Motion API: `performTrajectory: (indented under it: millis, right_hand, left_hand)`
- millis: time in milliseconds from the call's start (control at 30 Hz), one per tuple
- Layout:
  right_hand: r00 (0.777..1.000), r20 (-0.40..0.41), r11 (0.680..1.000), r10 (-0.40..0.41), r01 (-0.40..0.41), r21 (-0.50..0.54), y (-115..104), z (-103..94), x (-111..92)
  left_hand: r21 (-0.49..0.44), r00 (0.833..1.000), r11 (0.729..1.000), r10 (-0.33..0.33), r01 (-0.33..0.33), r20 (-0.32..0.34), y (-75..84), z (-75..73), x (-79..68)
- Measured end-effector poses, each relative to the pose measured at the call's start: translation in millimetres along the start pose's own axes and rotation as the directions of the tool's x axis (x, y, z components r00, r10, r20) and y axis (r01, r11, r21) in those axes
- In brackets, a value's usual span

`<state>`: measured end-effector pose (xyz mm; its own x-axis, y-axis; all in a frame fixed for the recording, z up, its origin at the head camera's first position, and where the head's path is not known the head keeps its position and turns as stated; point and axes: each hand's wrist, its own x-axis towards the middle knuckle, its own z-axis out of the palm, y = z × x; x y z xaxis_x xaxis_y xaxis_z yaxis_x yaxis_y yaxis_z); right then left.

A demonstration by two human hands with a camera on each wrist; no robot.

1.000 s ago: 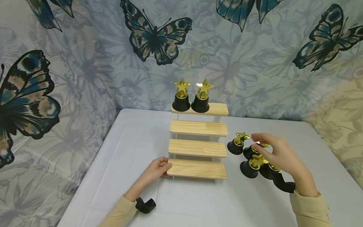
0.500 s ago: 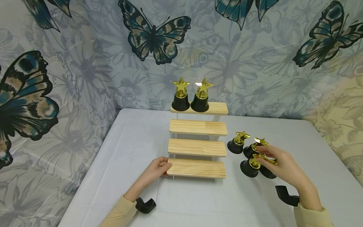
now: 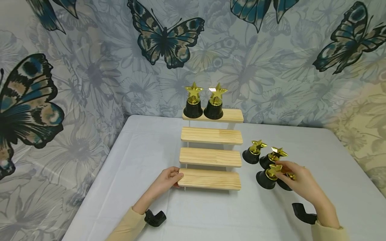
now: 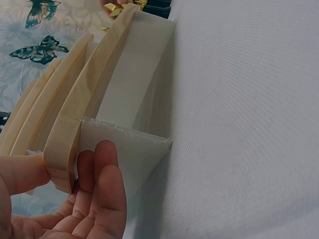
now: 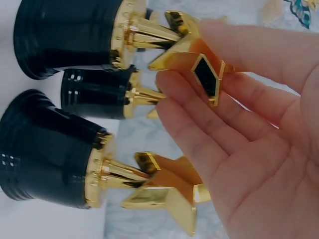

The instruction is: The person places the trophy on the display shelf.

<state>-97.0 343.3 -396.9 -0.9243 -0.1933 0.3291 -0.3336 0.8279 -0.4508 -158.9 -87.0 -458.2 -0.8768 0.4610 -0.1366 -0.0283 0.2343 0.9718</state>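
Observation:
My left hand pinches the left end of the lowest board of a tiered wooden display stand. In the left wrist view, the thumb lies against the board end and the fingers curl beneath it, by a pale side panel. On the right, my right hand has its thumb and fingers around the gold star of a black-based trophy. In the right wrist view, that trophy is uppermost, its star between thumb and fingers. Another trophy lies below it there, partly behind the hand in the head view.
Two star trophies stand on the top board, towards its left. Two more trophies, one farther back and one beside it, stand right of the stand. The white-covered table meets a butterfly-patterned backdrop behind.
My right hand has come down and nearer from above the trophies, and its thumb and fingers now sit around the front-left trophy's star. My left hand keeps its hold on the lowest board.

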Motion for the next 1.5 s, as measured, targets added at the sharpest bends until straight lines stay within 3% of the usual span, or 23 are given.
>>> performTrajectory:
  millis: [233, 633, 833, 1100, 1500]
  right_hand:
    - [0.996, -0.067, 0.997, -0.059, 0.062, 0.045, 5.6, 7.2, -1.6]
    - [0.997, -0.077, 1.0, -0.01, 0.012, 0.025, 0.8, 10.3, -4.4]
    - [0.995, -0.091, 0.999, -0.034, 0.038, 0.036, -3.8, 7.5, -0.8]
    - [0.988, -0.125, 0.995, -0.092, 0.095, 0.026, -13.6, -4.1, 10.8]
    - [0.972, -0.154, 0.984, -0.176, 0.178, -0.004, -34.1, -38.8, 40.8]
  left_hand:
    - [0.014, 1.0, 1.0, 0.01, -0.01, 0.011, -1.5, -0.5, 1.5]
    - [0.007, 1.0, 1.0, 0.024, -0.025, 0.011, -3.1, -0.3, 0.8]
    - [0.02, 1.0, 0.999, 0.025, -0.025, 0.011, -4.0, -0.8, 0.9]
    - [0.006, 1.0, 1.0, 0.025, -0.025, 0.014, -5.0, -0.5, 2.2]
    - [-0.015, 1.0, 1.0, 0.017, -0.017, 0.021, -4.3, -2.2, 1.3]
